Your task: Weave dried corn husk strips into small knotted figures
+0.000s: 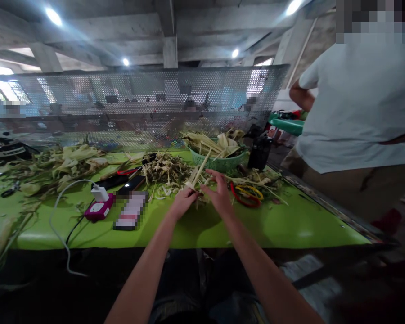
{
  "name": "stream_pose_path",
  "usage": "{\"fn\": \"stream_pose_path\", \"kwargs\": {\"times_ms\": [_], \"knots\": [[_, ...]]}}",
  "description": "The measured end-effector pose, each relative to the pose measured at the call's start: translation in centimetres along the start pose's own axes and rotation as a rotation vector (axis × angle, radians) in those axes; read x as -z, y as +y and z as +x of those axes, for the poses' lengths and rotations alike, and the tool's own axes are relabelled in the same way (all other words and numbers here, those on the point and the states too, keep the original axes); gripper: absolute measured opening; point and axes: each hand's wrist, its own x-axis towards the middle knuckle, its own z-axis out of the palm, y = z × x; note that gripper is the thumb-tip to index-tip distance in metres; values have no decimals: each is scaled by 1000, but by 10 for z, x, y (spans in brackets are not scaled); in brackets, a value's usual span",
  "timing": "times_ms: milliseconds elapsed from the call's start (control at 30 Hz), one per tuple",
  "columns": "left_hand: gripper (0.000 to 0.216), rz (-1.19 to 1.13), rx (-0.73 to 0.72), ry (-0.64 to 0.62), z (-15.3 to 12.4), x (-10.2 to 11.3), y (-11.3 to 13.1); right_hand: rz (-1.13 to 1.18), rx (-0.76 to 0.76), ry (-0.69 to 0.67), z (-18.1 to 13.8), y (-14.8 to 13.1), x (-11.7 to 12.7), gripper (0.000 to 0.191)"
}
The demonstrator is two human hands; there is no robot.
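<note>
My left hand [184, 202] is closed around the lower end of a bundle of pale corn husk strips [200, 172], which points up and away from me. Just to its right, my right hand [220, 192] has its fingers apart beside the strips; I cannot make out anything held in it. Behind the bundle stands a green plastic basket [219, 162] heaped with dry corn husks [211, 143]. A pile of knobbly husk pieces [167, 167] lies left of the basket. Scissors with red and yellow handles [246, 194] rest close to my right hand.
On the green tabletop [300, 216] lie phones [131, 211], a magenta power socket [99, 207] with a white charger and cable, and more husks [77, 157]. A black container [257, 153] stands beyond. A person [361, 99] stands at the right; a perforated metal screen [138, 99] backs the table.
</note>
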Motion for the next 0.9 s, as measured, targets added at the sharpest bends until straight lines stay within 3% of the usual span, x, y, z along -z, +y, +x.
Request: {"fn": "stream_pose_path", "kwargs": {"times_ms": [100,200,600,700,767,900], "knots": [[15,31,-27,-1,0,-1,2,-177,125,-108,-1,-4,-1,17],[15,41,-36,-23,-1,-2,5,-193,136,-112,-2,-3,-3,10],[21,-127,61,-68,-3,-3,5,-62,88,-19,0,-1,-8,14],[34,-250,103,-16,-2,-2,6,37,-26,38,1,1,-7,32],[40,-335,129,31,-2,-2,6,95,-97,-14,-1,1,-6,35],[44,-457,144,111,-2,-1,5,81,-106,-171,-6,-3,-7,23]]}}
